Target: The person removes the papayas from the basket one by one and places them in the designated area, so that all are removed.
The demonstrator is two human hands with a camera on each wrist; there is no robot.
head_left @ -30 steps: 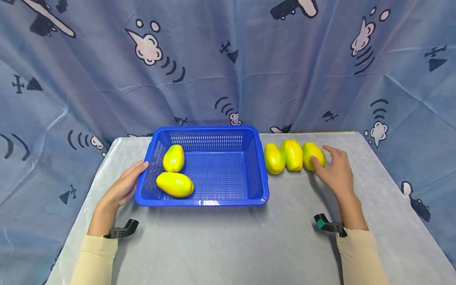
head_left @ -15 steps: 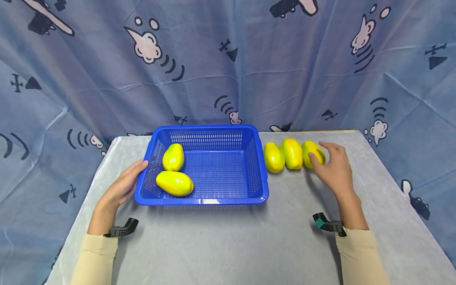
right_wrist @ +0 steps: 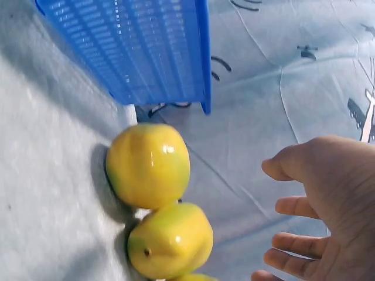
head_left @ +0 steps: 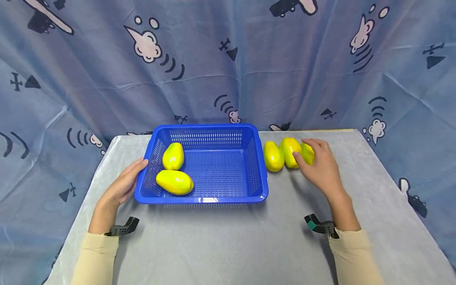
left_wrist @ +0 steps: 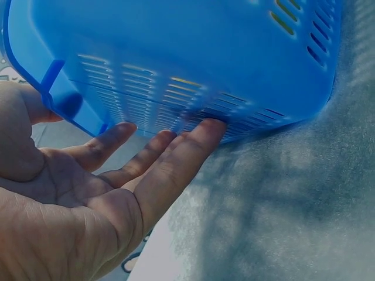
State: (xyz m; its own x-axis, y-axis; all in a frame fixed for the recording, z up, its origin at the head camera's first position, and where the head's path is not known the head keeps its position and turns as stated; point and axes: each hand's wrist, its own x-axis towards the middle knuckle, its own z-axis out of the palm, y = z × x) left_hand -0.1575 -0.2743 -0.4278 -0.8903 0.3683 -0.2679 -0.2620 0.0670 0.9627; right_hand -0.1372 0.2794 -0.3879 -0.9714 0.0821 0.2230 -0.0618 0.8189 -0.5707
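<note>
A blue plastic basket (head_left: 201, 200) stands on the table; two glossy yellow-green papayas lie in its left part, one papaya (head_left: 173, 156) behind the other papaya (head_left: 174, 182). My left hand (head_left: 122, 184) holds the basket's left side, thumb over the rim; in the left wrist view its fingers touch the slotted wall. Right of the basket, three more papayas sit in a row: a left papaya (head_left: 273, 156), a middle papaya (head_left: 290, 152) and a right papaya (head_left: 307, 153). My right hand (head_left: 322, 168) hovers over the right one, partly hiding it, fingers spread, holding nothing.
The grey-covered table (head_left: 228, 245) extends in front of the basket and to both sides. A blue patterned curtain (head_left: 199, 59) hangs right behind the table's back edge. Each wrist wears a black strap mount, the left mount (head_left: 122, 227) and the right mount (head_left: 320, 225).
My right hand has moved left, from beside the right papaya to above it, near the middle one. The left hand, the basket and the papayas stay in place.
</note>
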